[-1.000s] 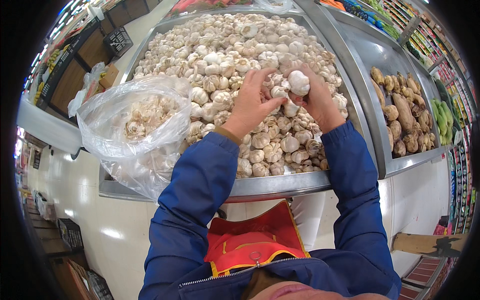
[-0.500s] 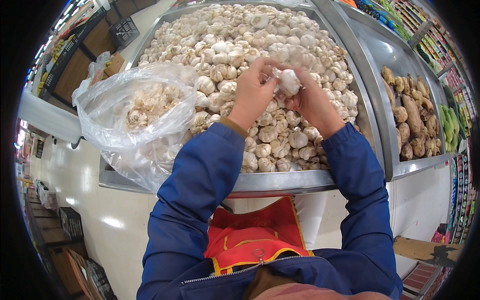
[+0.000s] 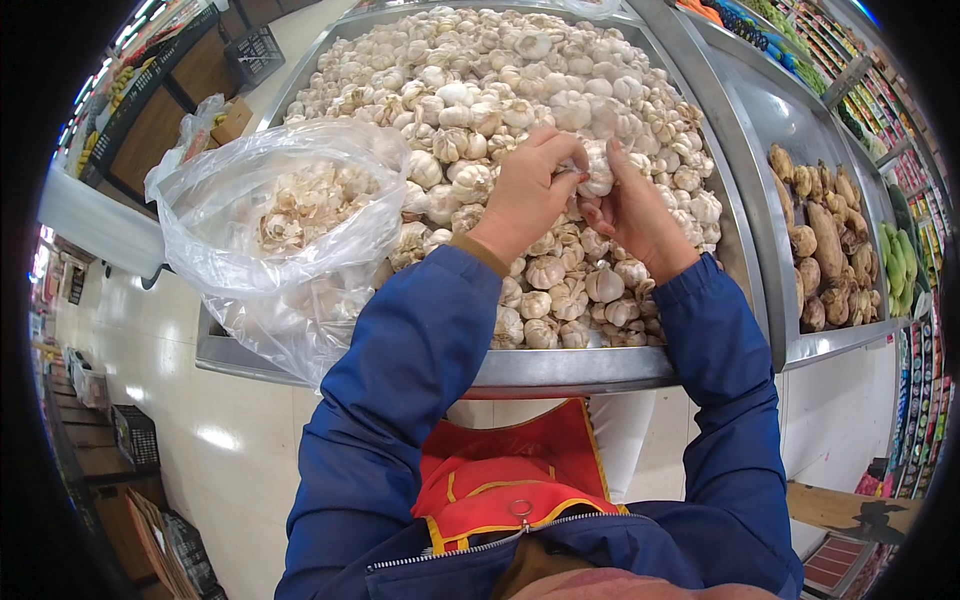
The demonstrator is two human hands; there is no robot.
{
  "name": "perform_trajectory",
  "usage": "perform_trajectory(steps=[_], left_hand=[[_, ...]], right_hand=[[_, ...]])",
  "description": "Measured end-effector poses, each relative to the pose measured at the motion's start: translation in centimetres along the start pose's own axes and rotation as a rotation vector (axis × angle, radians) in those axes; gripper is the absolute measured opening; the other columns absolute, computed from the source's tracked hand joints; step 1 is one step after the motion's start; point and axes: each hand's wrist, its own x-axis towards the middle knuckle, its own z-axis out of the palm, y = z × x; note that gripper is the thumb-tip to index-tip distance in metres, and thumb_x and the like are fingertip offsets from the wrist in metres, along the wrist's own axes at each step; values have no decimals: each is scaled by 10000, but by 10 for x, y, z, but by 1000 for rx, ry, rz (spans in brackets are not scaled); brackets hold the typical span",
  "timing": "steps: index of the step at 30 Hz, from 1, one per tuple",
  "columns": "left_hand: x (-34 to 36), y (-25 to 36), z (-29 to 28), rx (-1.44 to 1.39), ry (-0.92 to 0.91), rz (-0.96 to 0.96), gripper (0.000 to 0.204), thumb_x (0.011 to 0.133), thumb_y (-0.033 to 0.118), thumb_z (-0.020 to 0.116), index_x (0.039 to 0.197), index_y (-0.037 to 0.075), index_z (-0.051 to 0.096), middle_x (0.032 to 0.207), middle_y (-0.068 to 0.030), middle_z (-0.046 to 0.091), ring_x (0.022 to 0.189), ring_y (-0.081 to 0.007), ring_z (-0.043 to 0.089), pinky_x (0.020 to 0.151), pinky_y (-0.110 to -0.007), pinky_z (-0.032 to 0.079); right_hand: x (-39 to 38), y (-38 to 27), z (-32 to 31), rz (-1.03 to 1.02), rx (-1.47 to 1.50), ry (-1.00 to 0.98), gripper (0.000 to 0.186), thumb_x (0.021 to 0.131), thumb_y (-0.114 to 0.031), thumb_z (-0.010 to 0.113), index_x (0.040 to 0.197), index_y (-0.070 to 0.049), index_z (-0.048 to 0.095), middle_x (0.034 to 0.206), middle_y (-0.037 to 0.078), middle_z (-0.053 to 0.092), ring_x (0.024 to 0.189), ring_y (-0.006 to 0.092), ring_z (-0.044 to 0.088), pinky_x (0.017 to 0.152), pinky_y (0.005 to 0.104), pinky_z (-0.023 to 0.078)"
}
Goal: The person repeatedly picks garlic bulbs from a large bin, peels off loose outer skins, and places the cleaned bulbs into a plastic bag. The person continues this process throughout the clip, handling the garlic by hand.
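Over the heaped garlic (image 3: 470, 90), both my hands meet at one white garlic bulb (image 3: 598, 168). My right hand (image 3: 640, 212) holds it from the right, thumb along its upper side and fingers curled beneath. At the bulb's left side, my left hand (image 3: 530, 192) is closed in a pinch against its papery outer skin. Whether a loose flake sits between those fingertips is too small to tell. Left of my left hand, a clear plastic bag (image 3: 215, 245) lies open on the garlic with loose garlic skins (image 3: 300, 205) inside.
The garlic fills a metal bin whose front rim (image 3: 575, 368) runs below my forearms. To the right, another metal bin holds brown root vegetables (image 3: 825, 235) and green vegetables (image 3: 897, 250). A black crate (image 3: 255, 55) stands at the far left, shelves beyond it.
My left fingers have moved from above the bulb to a pinch at its left side. My right thumb now lies along the bulb. The whole view has shifted slightly.
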Motion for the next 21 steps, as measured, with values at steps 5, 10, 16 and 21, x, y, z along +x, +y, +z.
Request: perform_trajectory(steps=[5,10,16,21], left_hand=[[-1,0,-1,-635,48,-399,65,894,27,623,934,7,575,844,-40,607,641,-91,575,564,-216,476],[-4,0,-4,-792,160,-446,96,895,37,623,973,9,574,820,-44,614,646,-88,571,549,-213,455],[-3,-3,-4,-701,29,-456,211,878,38,640,1083,42,587,828,-16,607,649,-70,563,545,-199,441],[-1,-9,1,-239,-36,-179,188,830,23,682,1007,46,624,813,-8,597,666,-70,581,532,-204,446]], right_hand=[[-4,-3,10,-31,-7,114,425,982,-496,454,989,-84,556,779,47,627,529,78,485,429,209,318],[-4,1,17,-98,-89,99,417,967,-509,479,972,-104,576,792,37,651,526,70,480,432,200,295],[-3,1,11,-63,-143,176,469,949,-554,491,916,-95,582,768,40,656,515,68,474,431,210,281],[-1,2,3,-40,-84,224,513,934,-587,495,884,-82,569,734,42,635,508,77,480,420,212,271]])
